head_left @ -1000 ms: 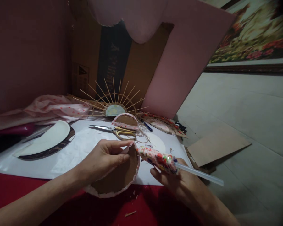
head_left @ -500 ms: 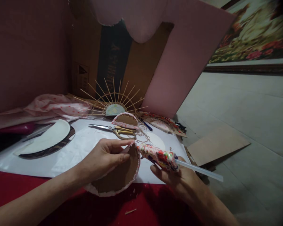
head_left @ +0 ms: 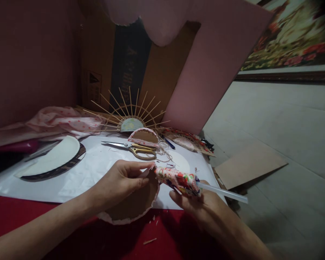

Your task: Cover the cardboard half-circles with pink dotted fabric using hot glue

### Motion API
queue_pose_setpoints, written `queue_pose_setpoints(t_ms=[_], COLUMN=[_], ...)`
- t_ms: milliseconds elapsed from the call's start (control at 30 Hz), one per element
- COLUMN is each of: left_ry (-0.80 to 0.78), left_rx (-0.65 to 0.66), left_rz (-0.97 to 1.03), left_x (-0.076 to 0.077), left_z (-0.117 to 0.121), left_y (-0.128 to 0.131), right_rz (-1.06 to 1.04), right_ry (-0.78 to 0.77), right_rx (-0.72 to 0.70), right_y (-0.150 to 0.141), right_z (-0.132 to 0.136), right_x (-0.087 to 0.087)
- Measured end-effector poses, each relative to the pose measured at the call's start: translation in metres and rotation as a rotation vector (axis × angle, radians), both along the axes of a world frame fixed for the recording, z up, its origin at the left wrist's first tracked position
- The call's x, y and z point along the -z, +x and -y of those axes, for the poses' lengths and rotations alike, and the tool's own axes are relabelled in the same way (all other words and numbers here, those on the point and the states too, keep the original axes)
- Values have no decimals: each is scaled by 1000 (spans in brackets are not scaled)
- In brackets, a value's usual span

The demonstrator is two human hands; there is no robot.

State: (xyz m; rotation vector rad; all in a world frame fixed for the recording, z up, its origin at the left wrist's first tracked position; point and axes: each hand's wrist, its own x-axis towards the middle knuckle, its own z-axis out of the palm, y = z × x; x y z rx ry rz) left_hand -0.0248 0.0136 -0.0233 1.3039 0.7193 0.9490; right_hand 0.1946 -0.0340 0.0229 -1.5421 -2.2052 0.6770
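Observation:
My left hand [head_left: 124, 178] pinches the upper edge of a cardboard piece [head_left: 134, 202] whose rim is wrapped in pale pink fabric. The piece is tilted over the front edge of the white sheet. My right hand [head_left: 197, 202] is wrapped round a hot glue gun [head_left: 178, 180] covered in a colourful print, with a clear glue stick [head_left: 227, 193] poking out of its back. The gun's tip points left and lies right by my left fingertips, at the fabric edge; whether it touches is hard to tell. Gold-handled scissors [head_left: 141, 151] lie just beyond.
Behind the scissors are a smaller fabric-edged half-round [head_left: 144, 137], a fan frame of thin sticks [head_left: 132, 112] and a red-trimmed fan [head_left: 186, 142]. A white crescent [head_left: 54, 155] and polka-dot cloth [head_left: 65, 121] lie left. A cardboard box wall [head_left: 165, 72] rises behind. Scraps dot the red cloth [head_left: 119, 240].
The glue gun has shifted slightly left, its tip closer to my left fingertips, and my right hand has moved with it. My left hand and the cardboard piece stay nearly in place.

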Motion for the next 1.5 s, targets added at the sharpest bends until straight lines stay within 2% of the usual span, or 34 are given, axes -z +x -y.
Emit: queue_pose_setpoints(t_ms=[200,367,467,700,867,1267,1367,1500], left_ry=[32,40,39,43,40,-22,-14,4], left_rx=[26,5,6,0,-51,-61,-59,-39], left_rz=[-5,-39,-72,-21,-74,-102,-112,-87], left_x=[3,4,3,4,6,5,5,4], left_z=[0,-1,0,-1,-2,-2,-2,-1], left_y=[1,0,-1,1,0,-1,-2,0], right_rz=[-80,-162,-229,-276,-292,-347,-355,-354], right_ry=[-20,-113,-228,-286,-419,-355,-357,-345], right_rx=[-97,-2,13,15,81,89,121,88], right_y=[-5,-6,-7,-6,-7,-4,-4,-3], right_z=[0,0,1,4,0,0,-1,-2], right_x=[-1,-3,-5,5,2,3,5,8])
